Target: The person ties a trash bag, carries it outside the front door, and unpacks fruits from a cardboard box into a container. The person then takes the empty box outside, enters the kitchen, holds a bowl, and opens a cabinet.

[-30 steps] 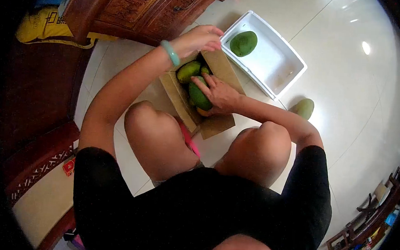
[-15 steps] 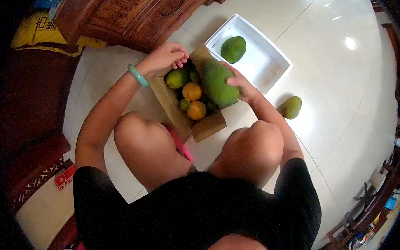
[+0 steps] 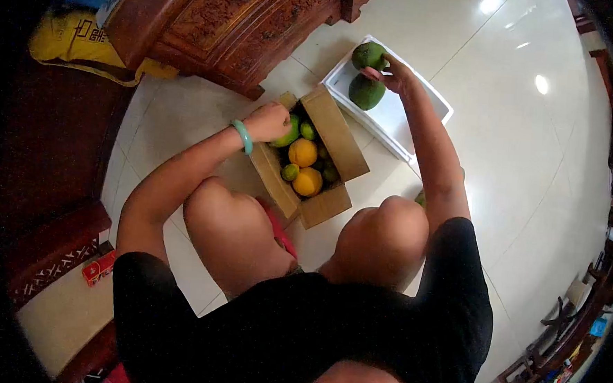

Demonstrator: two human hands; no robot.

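Observation:
My right hand (image 3: 396, 77) is closed on a large green mango (image 3: 369, 57) at the far left corner of the white foam tray (image 3: 392, 138). Just below it in the tray lies a second green mango (image 3: 366, 92). Over the left side of an open cardboard box (image 3: 342, 143), my left hand (image 3: 268, 122) has its fingers curled at a green fruit (image 3: 288, 131), likely a mango, and covers part of it. Two orange-yellow round fruits (image 3: 303, 152) and several small green fruits (image 3: 290, 172) fill the box.
Carved wooden furniture (image 3: 239, 28) stands beyond the box, with a yellow bag (image 3: 75, 37) at its left. Another green fruit (image 3: 420, 197) shows partly behind my right arm on the tiled floor (image 3: 524, 147). My knees are close to the box.
My right hand has carried the large mango from above the box to the tray's far corner. My left hand has lowered toward the green fruit and its fingers have curled in. The view has shifted slightly.

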